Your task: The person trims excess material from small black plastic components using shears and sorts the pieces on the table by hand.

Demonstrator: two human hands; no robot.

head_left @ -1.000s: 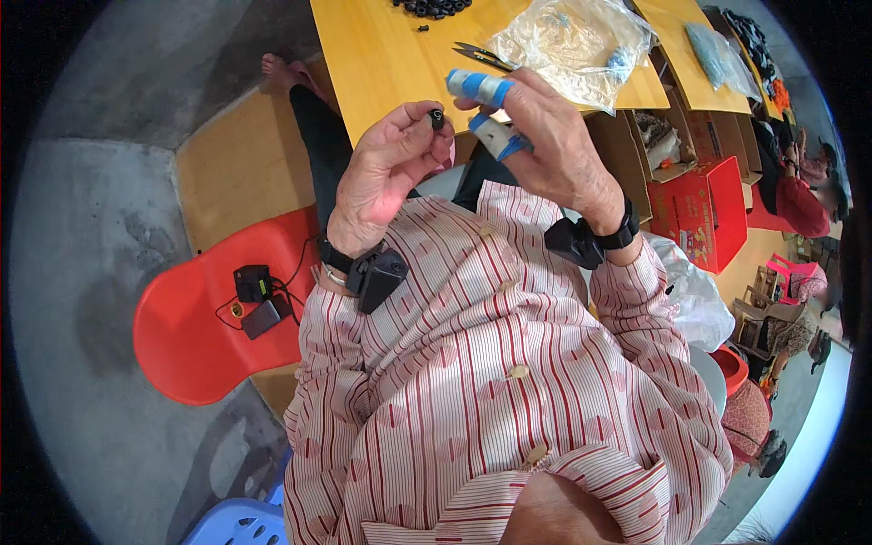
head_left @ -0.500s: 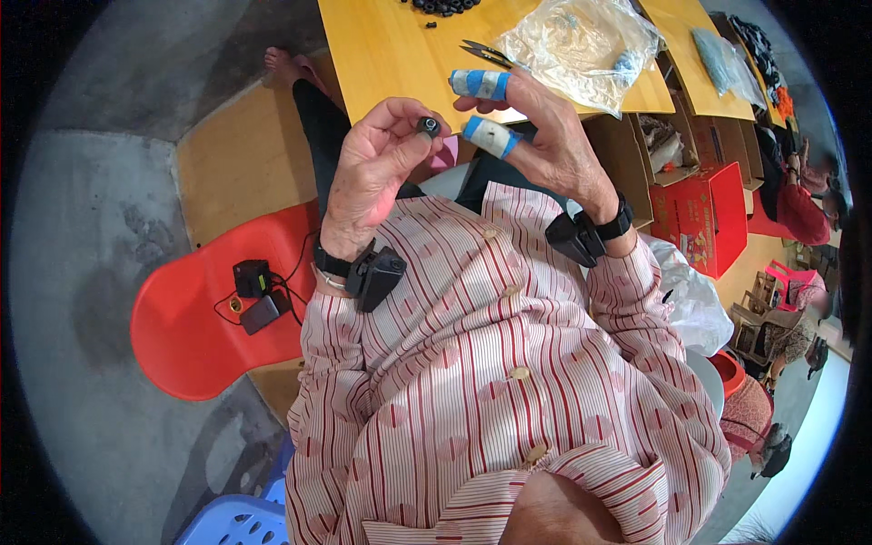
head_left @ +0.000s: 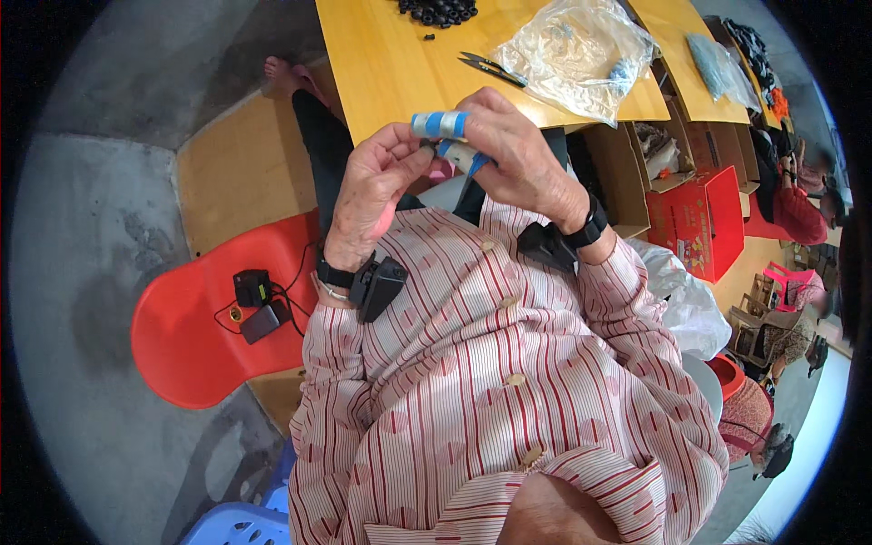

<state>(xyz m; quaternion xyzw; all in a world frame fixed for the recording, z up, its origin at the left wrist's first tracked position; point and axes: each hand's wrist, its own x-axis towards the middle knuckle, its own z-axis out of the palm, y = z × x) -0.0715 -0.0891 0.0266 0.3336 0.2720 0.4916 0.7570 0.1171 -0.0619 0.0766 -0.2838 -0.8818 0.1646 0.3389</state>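
My left hand [head_left: 372, 186] pinches a small black round part [head_left: 430, 144] between thumb and fingertips, just in front of the table edge. Meeting it from the right, my right hand [head_left: 522, 163] has its thumb and forefinger, both wrapped in blue and white tape, closed at the same part. These taped fingers cover most of the part, so its far side is hidden. On the table beyond lie black thread snips [head_left: 492, 69] and a pile of small black parts [head_left: 440, 11], with one loose part [head_left: 429, 37] near it.
A clear plastic bag [head_left: 568, 59] lies on the yellow table [head_left: 381, 73]. Cardboard boxes and a red box [head_left: 698, 222] stand to the right. At left, a red chair [head_left: 182, 336] bears small black devices with cables. Other people sit at far right.
My right hand has moved left and its taped fingers have closed in at the black part. Earlier they were apart from it, and the part's round end showed.
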